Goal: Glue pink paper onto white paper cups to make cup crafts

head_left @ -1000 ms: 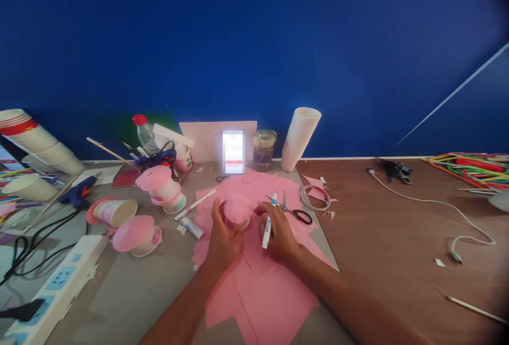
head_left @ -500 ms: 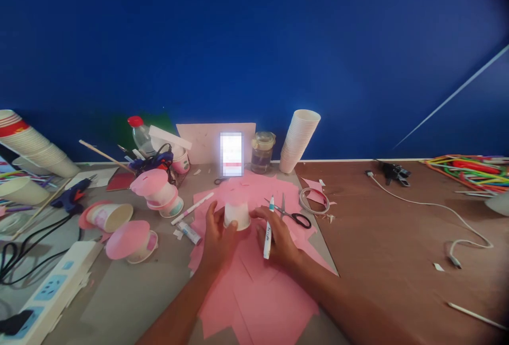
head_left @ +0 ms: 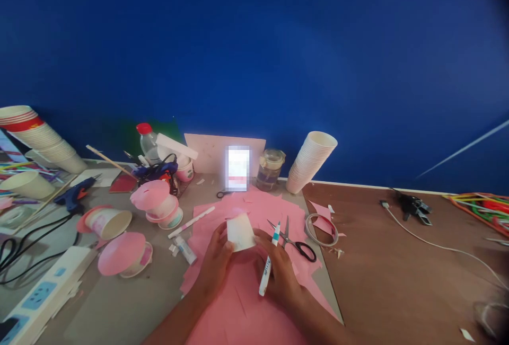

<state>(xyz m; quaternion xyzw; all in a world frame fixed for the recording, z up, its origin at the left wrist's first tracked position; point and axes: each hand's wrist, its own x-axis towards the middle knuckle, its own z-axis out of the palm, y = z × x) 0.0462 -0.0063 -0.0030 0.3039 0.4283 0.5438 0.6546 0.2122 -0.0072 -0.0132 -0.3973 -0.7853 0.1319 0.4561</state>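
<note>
Above a layer of pink paper [head_left: 242, 302], a white paper cup [head_left: 240, 232] is held tilted, its plain side facing me. A bit of pink shows at its far end. My left hand [head_left: 217, 260] grips the cup from the left, thumb on its lower edge. My right hand [head_left: 280, 271] holds a white acrylic marker [head_left: 265, 273] with a blue band, its tip pointing up and away. The fingers of that hand also reach the cup's right side. Black-handled scissors [head_left: 296, 244] lie open just right of this hand.
Several pink-topped cups [head_left: 123, 255], a glue gun [head_left: 73, 196] and a power strip [head_left: 43, 292] occupy the left. At the back stand a blurred bright screen [head_left: 237, 169], a jar [head_left: 270, 169] and a leaning cup stack [head_left: 312, 162]. A tape roll [head_left: 322, 229] lies right.
The cup has gone from near upright to tilted, with its side turned toward me. Both hands have turned with it, still holding the cup and marker. The view has shifted slightly.
</note>
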